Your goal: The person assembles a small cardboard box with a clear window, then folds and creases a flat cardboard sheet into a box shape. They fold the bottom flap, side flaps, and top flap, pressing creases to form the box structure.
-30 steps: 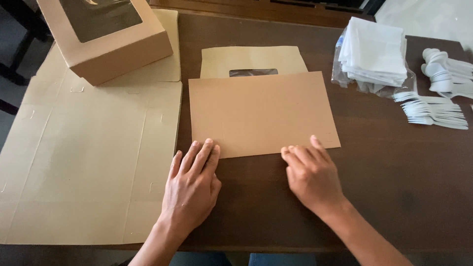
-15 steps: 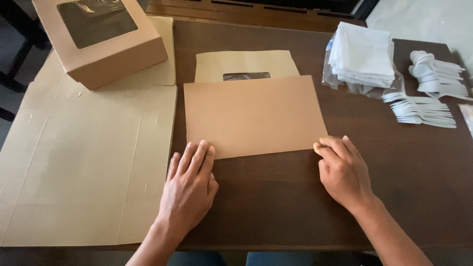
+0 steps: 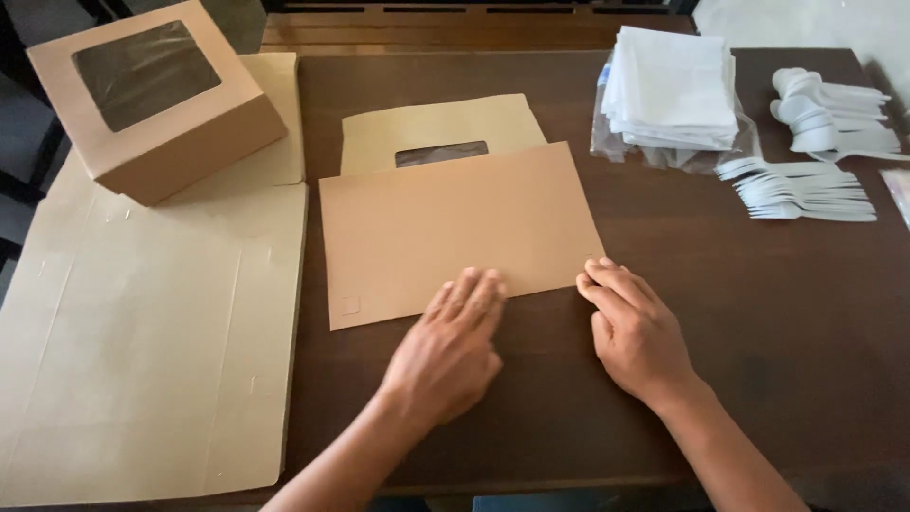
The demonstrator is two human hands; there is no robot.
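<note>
1. Both hands are flat on the dark table (image 3: 758, 313), working the near edge of a flat brown cardboard sheet (image 3: 455, 223) that lies in the middle, just right of the big pale cardboard (image 3: 142, 332).
2. The left hand (image 3: 445, 356) is spread open, palm down, fingertips resting on the sheet's near edge; it grips nothing, it only presses.
3. The right hand (image 3: 637, 332) has its fingers loosely curled at the sheet's near right corner, touching it. Whether a fingertip is under the edge I cannot tell.
4. To do this well, I'd judge: keep the left hand's weight steady so the sheet can't skate across the smooth wood.
5. Ease the corner up gently; thin board creases if bent hard.
6. Mind the windowed cardboard piece (image 3: 441, 133) tucked under the far edge; dragging would shift it.
7. The windowed box (image 3: 156, 100), napkin stack (image 3: 673, 90) and plastic forks (image 3: 806, 190) sit well apart.
</note>
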